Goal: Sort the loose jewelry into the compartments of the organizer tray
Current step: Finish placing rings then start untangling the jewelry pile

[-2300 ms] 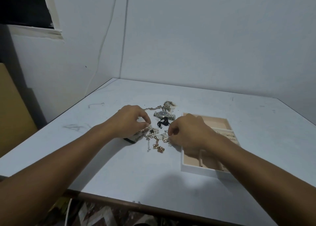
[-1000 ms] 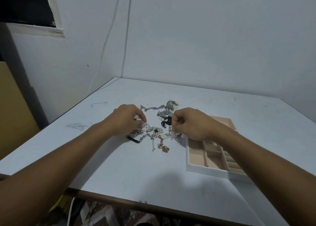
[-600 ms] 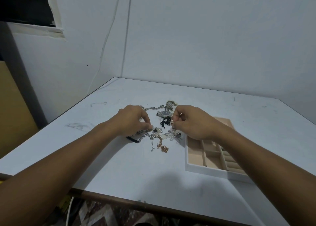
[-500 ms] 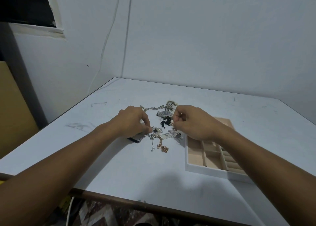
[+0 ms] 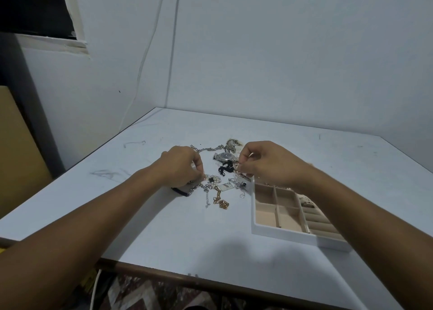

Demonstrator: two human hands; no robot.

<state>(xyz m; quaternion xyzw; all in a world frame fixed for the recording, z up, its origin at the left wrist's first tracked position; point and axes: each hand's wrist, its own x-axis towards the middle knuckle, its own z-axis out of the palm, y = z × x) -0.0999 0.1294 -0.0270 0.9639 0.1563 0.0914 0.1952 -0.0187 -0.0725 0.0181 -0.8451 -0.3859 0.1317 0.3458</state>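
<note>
Loose jewelry [image 5: 219, 189], tangled heap of silver and gold chains and pearls, at frame centre, just left of white-rimmed beige organizer tray [image 5: 254, 218]. Pinched at its left by left hand [image 5: 181, 166], at its right by right hand [image 5: 264, 164]. Best teased apart slowly, lifted only once free.

No legible text or markings
</note>
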